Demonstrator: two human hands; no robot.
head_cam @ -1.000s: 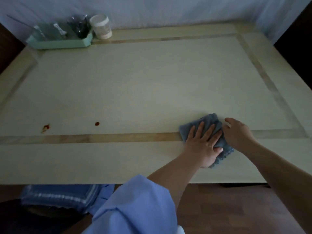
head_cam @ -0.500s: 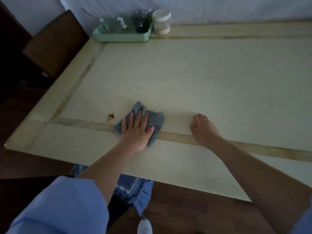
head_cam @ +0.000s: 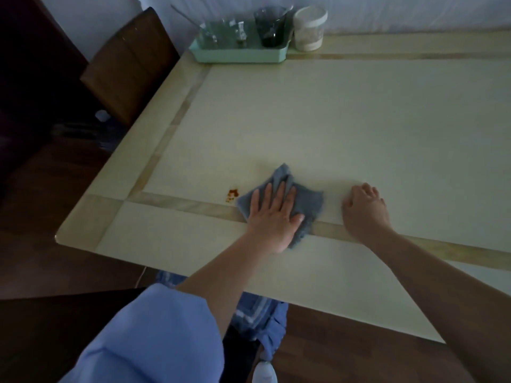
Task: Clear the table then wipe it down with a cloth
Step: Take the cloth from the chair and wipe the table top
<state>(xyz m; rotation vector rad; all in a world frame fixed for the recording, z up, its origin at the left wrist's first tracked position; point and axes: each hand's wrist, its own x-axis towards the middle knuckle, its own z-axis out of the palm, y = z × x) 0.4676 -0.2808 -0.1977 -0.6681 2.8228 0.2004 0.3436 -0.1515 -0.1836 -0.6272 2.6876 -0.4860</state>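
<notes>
**Inspector:** Start at the near edge. What is on the cloth?

**Assistant:** The left hand [head_cam: 272, 217] lies flat on the blue-grey cloth [head_cam: 309, 201], fingers spread apart and palm pressing down, not clamped round it. The cloth sits crumpled on the cream table [head_cam: 359, 128], across the tan inlay band that runs along the near side, with a peak of fabric pointing away from the person.

**Inspector:** And the other hand?

**Assistant:** The right hand [head_cam: 365, 210] rests on the bare table just to the right of the cloth, apart from it. Its fingers are curled loosely together and it holds nothing; I judge it to be bracing.

**Inspector:** The relation that matters?

**Assistant:** A reddish-brown stain [head_cam: 232, 195] lies just beside the cloth's left edge, not yet covered. It is to the left of the left hand, on the side away from the right hand, so the left hand is the nearer. A short slide leftward along the inlay band should bring the cloth over it.

**Inspector:** Further back?

**Assistant:** The middle of the table is bare. At the far left corner stands a mint-green tray [head_cam: 240, 55] holding glassware, including a dark tumbler [head_cam: 269, 26]. A white lidded jar [head_cam: 309, 29] stands just beside the tray's right end. A brown chair [head_cam: 130, 64] stands off the table's left edge.

**Inspector:** Stage?

**Assistant:** Wiping under way, in my judgement. The clearing looks incomplete.
</notes>
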